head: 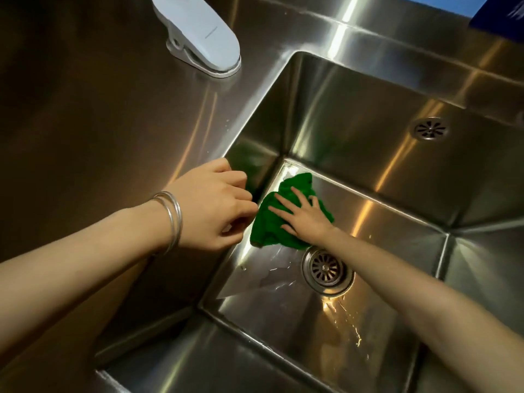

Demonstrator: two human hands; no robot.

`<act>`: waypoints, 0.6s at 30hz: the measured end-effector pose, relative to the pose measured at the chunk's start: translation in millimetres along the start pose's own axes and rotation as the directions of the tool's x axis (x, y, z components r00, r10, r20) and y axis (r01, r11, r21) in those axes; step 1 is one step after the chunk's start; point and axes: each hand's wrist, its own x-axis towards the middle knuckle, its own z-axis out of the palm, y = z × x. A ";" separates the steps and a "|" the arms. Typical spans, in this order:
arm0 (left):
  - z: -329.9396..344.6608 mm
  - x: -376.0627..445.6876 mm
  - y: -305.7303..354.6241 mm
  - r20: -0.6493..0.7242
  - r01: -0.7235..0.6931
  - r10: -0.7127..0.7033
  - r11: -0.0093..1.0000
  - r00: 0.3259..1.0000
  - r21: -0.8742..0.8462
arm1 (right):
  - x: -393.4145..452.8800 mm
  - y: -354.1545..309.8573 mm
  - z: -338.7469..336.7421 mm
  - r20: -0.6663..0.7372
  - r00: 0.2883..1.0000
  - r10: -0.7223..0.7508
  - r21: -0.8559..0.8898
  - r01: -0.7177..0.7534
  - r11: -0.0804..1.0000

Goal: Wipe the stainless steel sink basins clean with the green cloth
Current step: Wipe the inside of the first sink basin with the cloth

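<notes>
— Cloth position first: where is the green cloth found?

— It is spread, rumpled, on the floor of the sink basin, toward the 10 o'clock corner of that floor, just beside the left wall. It is pressed flat under the right hand, whose fingers are held straight and splayed wide over it.

— And the left hand?

— It is seen at the basin's left rim, at 9 o'clock from the cloth, with fingers loosely curled. Whether a fold of cloth is pinched at its fingertips cannot be told; nothing is plainly held. Two bangles are worn on that wrist.

— What could go wrong from here?

— Only a flat palm is kept on the cloth, so it could be bunched up or left behind on a fast stroke, and bare skin would then be dragged over wet steel. The drain strainer lies just beside the cloth's 5 o'clock edge; a loose corner could be caught on it. Water is seen on the floor near that strainer, so streaks may be left if the cloth is soaked. The bangles could be knocked against the rim and scratches made. The corner seams are likely to be missed by a flat wipe.

— Anything on the desk?

— A white clip-like object sits at 11 o'clock, well apart from the hands; little risk is judged there.
</notes>
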 end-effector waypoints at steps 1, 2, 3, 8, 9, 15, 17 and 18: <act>-0.2 -0.3 -0.1 0.003 0.002 -0.002 1.000 1.000 -0.005 | 3.2 9.0 -1.0 0.009 0.999 0.032 -0.022 -0.032 0.999; 0.0 -0.2 -0.8 0.003 0.002 -0.002 1.000 1.000 -0.007 | 11.8 14.8 -4.2 0.014 0.996 0.092 -0.009 -0.092 0.996; 0.5 0.0 -1.3 0.001 0.002 -0.002 1.000 1.000 -0.011 | 24.6 17.4 -8.8 0.018 0.987 0.158 0.032 -0.159 0.987; -1.5 1.4 -1.6 0.019 -0.002 0.003 1.000 1.000 -0.032 | 48.7 1.4 -20.6 -0.009 0.952 0.305 0.221 -0.296 0.929; -2.0 0.7 -1.3 0.026 -0.002 0.003 0.999 1.000 -0.034 | 37.9 1.7 -12.3 -0.015 0.966 0.259 0.219 -0.249 0.943; -2.8 1.8 -1.2 0.036 0.013 -0.011 0.999 0.999 -0.043 | 29.1 50.2 2.7 -0.051 0.999 0.007 0.072 -0.003 0.997; -2.9 1.4 -1.7 0.041 0.012 -0.010 0.999 0.999 -0.040 | 51.1 32.0 -7.4 -0.052 0.986 0.158 0.169 -0.147 0.975; -3.2 1.3 -1.4 0.049 0.014 -0.013 0.999 0.999 -0.038 | 60.1 21.1 -12.7 -0.061 0.969 0.240 0.241 -0.219 0.946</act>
